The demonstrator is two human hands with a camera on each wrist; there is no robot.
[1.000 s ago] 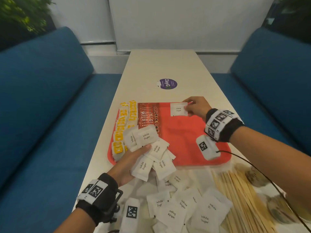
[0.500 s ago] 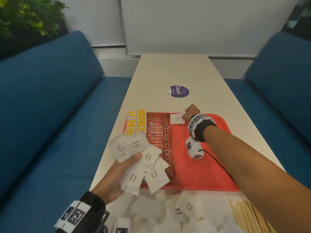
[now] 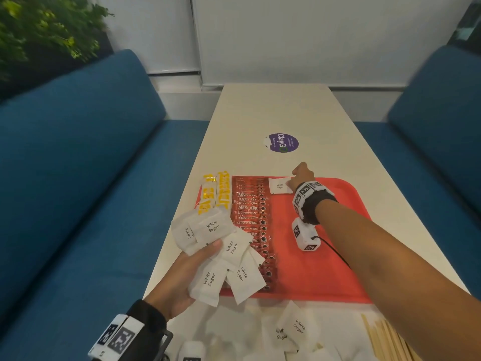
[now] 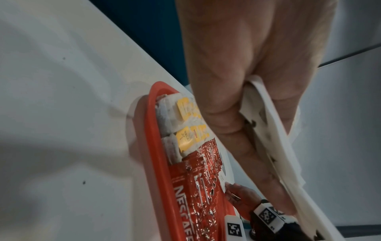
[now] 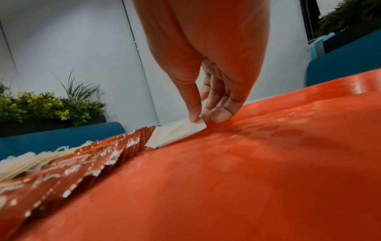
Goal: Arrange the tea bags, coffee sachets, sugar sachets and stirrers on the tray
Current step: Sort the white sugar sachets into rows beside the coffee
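Observation:
A red tray (image 3: pixel 325 269) lies on the pale table. Along its left side runs a row of yellow-tagged tea bags (image 3: pixel 218 191), then a row of red Nescafe coffee sachets (image 3: pixel 250 217). My right hand (image 3: pixel 299 175) pinches one white sugar sachet (image 3: pixel 279 186) at the tray's far edge, just right of the coffee row; the sachet (image 5: pixel 177 132) lies flat on the tray with thumb and fingers on its corner. My left hand (image 3: pixel 187 272) grips a fan of several white sugar sachets (image 3: pixel 229 251) above the tray's near-left corner.
More loose sugar sachets (image 3: pixel 294 329) lie on the table near me. A bundle of wooden stirrers (image 3: pixel 385 340) sits at the near right. A purple round sticker (image 3: pixel 282 142) marks the table beyond the tray. Blue sofas (image 3: pixel 78 157) flank both sides.
My right hand has lowered the single sugar sachet onto the tray's far edge beside the coffee row. My left hand still holds its fan of sachets, lifted slightly nearer.

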